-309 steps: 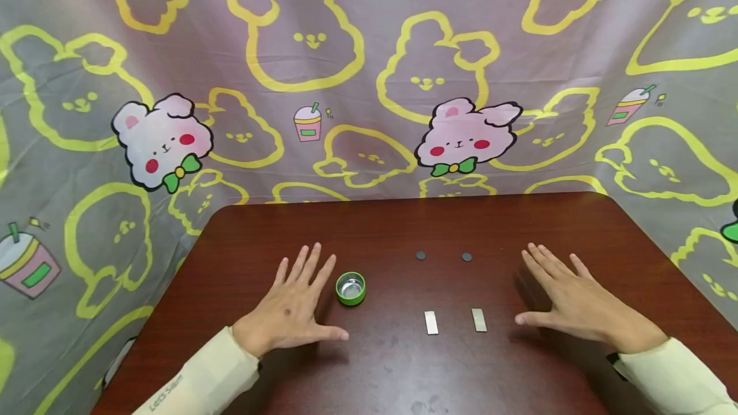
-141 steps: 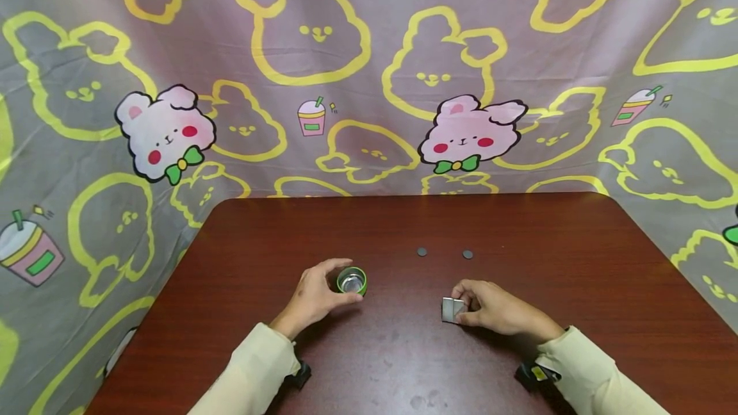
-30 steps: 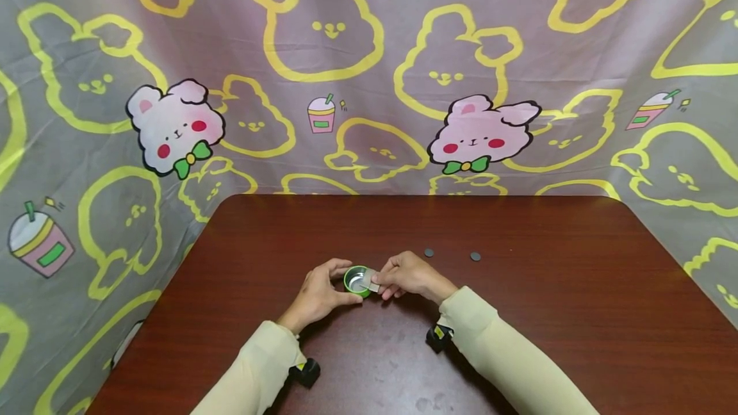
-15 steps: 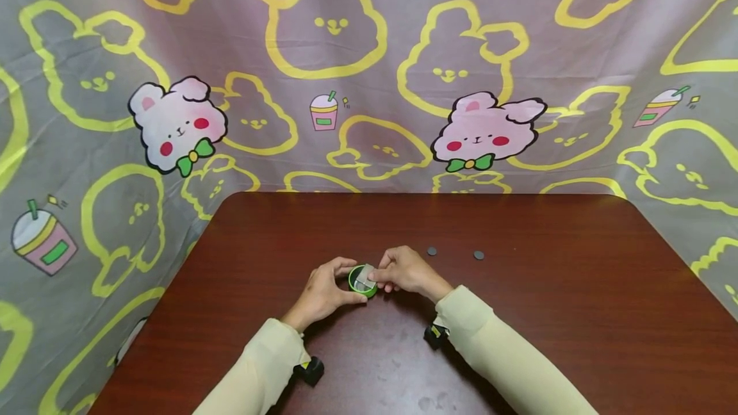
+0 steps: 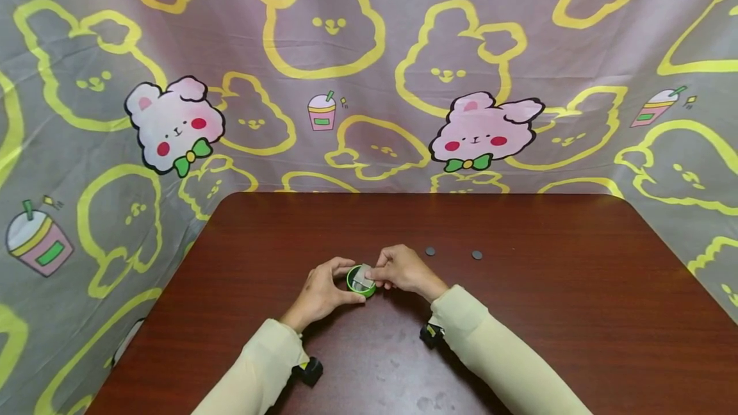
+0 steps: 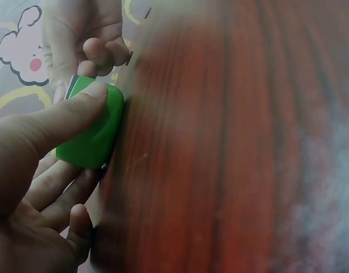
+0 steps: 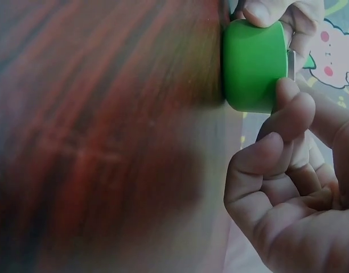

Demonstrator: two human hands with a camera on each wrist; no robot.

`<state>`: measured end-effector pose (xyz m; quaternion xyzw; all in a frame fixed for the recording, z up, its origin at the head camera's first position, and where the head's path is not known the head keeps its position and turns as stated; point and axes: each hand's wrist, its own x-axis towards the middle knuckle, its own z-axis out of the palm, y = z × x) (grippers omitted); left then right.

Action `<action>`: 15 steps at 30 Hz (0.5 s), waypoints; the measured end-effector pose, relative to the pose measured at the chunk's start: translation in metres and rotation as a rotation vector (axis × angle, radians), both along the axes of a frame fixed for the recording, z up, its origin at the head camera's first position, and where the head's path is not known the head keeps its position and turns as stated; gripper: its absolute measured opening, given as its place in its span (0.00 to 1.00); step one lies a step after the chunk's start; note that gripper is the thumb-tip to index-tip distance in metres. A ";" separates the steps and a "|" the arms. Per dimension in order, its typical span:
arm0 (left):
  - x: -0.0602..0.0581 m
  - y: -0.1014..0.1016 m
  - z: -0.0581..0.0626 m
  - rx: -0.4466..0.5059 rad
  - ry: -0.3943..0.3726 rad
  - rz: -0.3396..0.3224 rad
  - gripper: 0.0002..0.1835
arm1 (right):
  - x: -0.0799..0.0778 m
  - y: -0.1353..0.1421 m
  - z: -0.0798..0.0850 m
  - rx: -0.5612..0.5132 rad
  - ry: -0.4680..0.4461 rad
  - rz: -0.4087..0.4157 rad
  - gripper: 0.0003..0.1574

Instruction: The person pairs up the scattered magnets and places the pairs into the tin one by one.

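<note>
A small round bowl [image 5: 364, 294], green outside and shiny metal inside, stands on the table. My left hand [image 5: 319, 291] holds it from the left, thumb at the near side and fingers at the far side; the left wrist view shows the thumb pressed on its green wall [image 6: 89, 136]. From the right, my right hand [image 5: 405, 270] pinches flat rectangular silvery plates [image 5: 360, 276] over the bowl's mouth. In the right wrist view a thin plate edge [image 7: 291, 65] shows just past the rim, close to the fingertips. The fingers partly hide the plates.
Two small dark grey discs [image 5: 430, 252] lie on the brown wooden table [image 5: 548, 287], behind and right of the bowl. A cartoon-print curtain [image 5: 357, 69] stands along the table's back and sides. Both wrists carry small black cameras [image 5: 311, 371].
Both hands were open above the table at first. The left took hold of the bowl, the right picked up the two plates and carried them left. Lately the plates moved further over the bowl.
</note>
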<state>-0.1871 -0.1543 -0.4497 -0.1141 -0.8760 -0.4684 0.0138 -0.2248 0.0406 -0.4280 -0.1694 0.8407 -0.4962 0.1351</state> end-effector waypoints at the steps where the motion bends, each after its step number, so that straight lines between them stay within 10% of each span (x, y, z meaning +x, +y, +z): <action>1: 0.000 0.000 0.000 0.000 0.000 0.000 0.34 | 0.000 -0.001 0.000 0.010 0.013 0.000 0.14; 15: 0.001 0.001 0.002 0.003 -0.015 0.013 0.34 | 0.002 -0.006 0.005 0.106 0.111 -0.006 0.16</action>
